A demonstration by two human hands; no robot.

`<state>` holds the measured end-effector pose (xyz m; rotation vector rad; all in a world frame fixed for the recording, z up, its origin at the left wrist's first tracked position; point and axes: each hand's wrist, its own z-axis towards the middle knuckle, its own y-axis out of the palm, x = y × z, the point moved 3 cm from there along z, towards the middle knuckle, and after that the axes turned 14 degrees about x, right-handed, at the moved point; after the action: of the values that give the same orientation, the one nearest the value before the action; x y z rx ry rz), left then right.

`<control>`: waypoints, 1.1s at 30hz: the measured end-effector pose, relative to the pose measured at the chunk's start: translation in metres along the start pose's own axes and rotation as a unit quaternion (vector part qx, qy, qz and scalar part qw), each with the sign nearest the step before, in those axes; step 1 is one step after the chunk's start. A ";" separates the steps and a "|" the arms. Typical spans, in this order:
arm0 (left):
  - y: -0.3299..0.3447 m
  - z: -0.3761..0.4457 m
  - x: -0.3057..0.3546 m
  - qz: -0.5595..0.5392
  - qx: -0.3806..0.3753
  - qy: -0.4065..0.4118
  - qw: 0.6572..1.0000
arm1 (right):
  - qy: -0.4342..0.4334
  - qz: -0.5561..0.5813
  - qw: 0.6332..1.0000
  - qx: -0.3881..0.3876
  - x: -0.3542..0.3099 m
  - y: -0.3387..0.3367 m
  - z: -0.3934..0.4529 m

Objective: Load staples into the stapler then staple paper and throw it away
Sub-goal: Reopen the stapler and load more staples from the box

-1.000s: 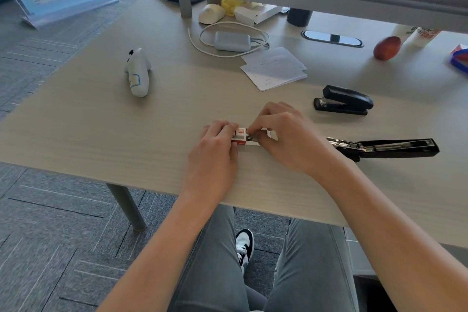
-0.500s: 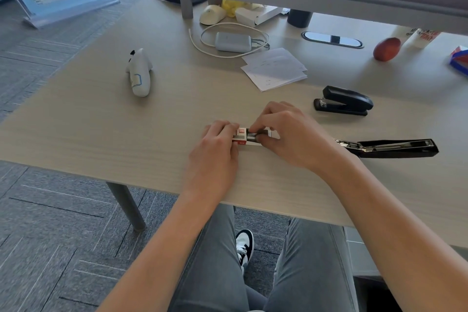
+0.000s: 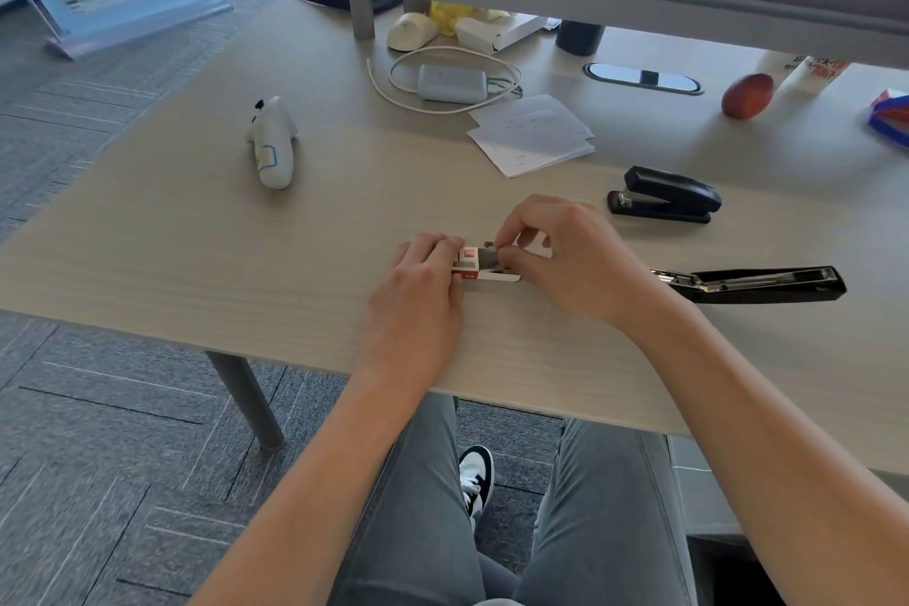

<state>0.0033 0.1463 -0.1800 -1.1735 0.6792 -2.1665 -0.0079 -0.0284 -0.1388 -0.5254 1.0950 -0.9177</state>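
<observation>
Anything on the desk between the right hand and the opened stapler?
No. In the head view, bare desk separates the right hand, pinching staples at the staple box, from the opened stapler. The closed stapler lies farther back, off that line.

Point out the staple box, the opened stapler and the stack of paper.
staple box (image 3: 469, 262): head view, red and white end face.
opened stapler (image 3: 767, 285): head view, black body beside the metal channel.
stack of paper (image 3: 533, 133): head view, top sheet.

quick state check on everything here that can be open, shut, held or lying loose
staple box: open, steadied by left hand
staple strip: pinched by right hand, partly out of box
opened stapler: swung open, tray exposed
closed stapler: shut, untouched
paper stack: loose, fanned
</observation>
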 end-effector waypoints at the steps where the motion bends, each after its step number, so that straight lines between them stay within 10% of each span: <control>1: 0.000 0.000 0.000 -0.002 0.000 0.001 1.000 | 0.007 0.011 1.000 0.006 -0.001 -0.002 -0.001; 20: 0.046 -0.022 0.102 -0.042 -0.038 0.105 0.993 | 0.265 0.166 0.930 0.192 0.063 -0.089 -0.071; 33: 0.072 -0.033 0.117 0.014 -0.078 0.077 0.994 | 0.095 -0.136 0.979 0.117 0.091 -0.121 -0.083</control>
<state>-0.0591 0.0199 -0.1781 -1.0736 0.9406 -2.2293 -0.1131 -0.1642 -0.1273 -0.4035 1.0827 -1.3412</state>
